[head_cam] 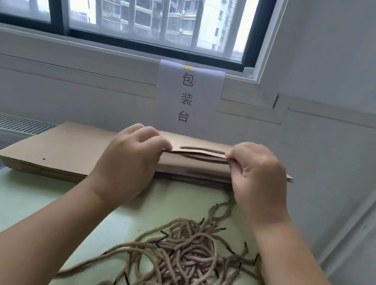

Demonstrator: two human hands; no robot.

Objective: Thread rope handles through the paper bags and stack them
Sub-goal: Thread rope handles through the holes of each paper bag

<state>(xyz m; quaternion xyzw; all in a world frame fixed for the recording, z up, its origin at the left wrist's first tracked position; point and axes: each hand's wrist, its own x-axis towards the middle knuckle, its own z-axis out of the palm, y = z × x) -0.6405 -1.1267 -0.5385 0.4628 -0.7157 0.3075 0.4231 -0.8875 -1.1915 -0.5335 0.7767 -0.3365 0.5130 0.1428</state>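
A flat brown paper bag (201,153) is lifted a little above the stack of bags (67,149) at the back of the table. My left hand (131,158) pinches its near edge on the left and my right hand (257,174) pinches it on the right. A rope handle (203,149) lies along the bag's top between my hands. A tangled pile of tan rope handles (191,263) with black tips lies on the table in front of me, one strand running up toward my right hand.
The pale green table (16,203) has a blue-taped left edge. A white paper sign (187,96) hangs on the wall under the window, right behind the stack. A white wall stands close on the right.
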